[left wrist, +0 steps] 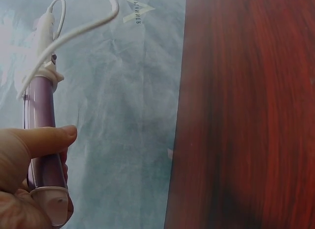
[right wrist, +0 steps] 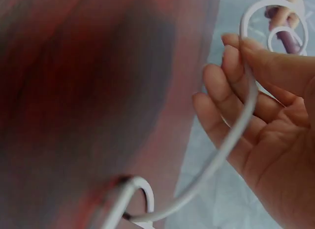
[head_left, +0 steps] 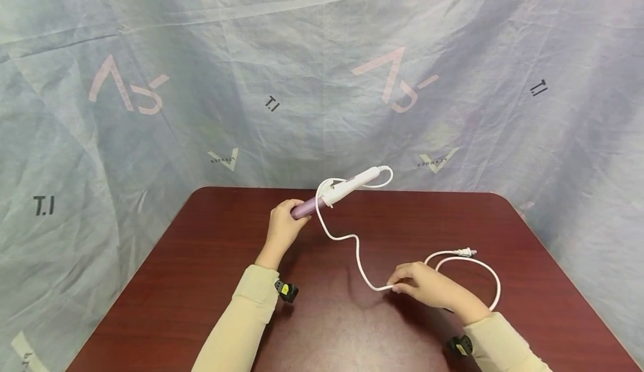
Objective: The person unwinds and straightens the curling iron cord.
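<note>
A curling iron with a white handle and purple barrel (head_left: pixel 308 208) is held tilted above the table, its handle end up and to the right. My left hand (head_left: pixel 284 225) grips it round the barrel near the white tip (left wrist: pixel 53 204), thumb across the purple part. The white power cord (head_left: pixel 358 254) loops from the handle, over the barrel, then down toward my right hand (head_left: pixel 427 283). Between thumb and index finger, the right hand pinches the cord (right wrist: pixel 248 93); its other fingers are loosely bent. Beyond that hand, the cord curves across the table to its plug (head_left: pixel 467 252).
The dark red wooden table (head_left: pixel 201 305) has rounded far corners. Behind it and at both sides hangs a grey printed cloth (head_left: pixel 312 70). Each wrist wears a small black camera, one on the left (head_left: pixel 287 291) and one on the right (head_left: pixel 460 346).
</note>
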A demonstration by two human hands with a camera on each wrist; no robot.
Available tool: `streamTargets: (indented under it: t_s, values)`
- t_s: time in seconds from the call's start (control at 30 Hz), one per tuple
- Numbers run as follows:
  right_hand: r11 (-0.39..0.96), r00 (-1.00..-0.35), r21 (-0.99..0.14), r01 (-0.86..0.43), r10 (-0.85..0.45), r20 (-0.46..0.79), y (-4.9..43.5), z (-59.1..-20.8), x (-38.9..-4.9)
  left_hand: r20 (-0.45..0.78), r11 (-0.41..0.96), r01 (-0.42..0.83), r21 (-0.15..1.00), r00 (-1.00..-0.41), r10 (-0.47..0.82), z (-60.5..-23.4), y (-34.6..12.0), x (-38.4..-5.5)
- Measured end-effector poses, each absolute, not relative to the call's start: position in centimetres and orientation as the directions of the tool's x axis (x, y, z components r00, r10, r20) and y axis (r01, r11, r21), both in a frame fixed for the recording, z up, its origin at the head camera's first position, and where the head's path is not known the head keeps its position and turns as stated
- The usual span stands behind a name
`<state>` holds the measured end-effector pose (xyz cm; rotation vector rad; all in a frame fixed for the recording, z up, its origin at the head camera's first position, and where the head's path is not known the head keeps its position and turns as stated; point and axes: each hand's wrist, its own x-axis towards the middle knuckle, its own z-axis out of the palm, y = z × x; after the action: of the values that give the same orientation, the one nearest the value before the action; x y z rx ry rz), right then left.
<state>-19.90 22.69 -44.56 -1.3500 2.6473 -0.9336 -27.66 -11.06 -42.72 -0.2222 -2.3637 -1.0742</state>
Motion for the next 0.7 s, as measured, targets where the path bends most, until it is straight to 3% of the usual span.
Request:
streamTargets:
  t_s: [0.3,0.47,0.7]
  values:
    - [0.553,-0.667,-0.425,-0.717,-0.720,0.189,21.4,-45.5,-19.9,0.526,0.669,0.353,0.654,-0.848,-0.068,-42.4,-10.8,-27.4]
    - [0.625,-0.738,-0.451,-0.637,-0.663,0.124,20.4,-45.3,-20.3,0.517,0.667,0.345,0.660,-0.853,-0.070,-42.4,-10.6,-27.4]
    - [0.635,-0.784,-0.494,-0.594,-0.593,0.181,18.2,-45.3,-21.2,0.526,0.668,0.362,0.651,-0.849,-0.053,-42.5,-10.3,-27.4]
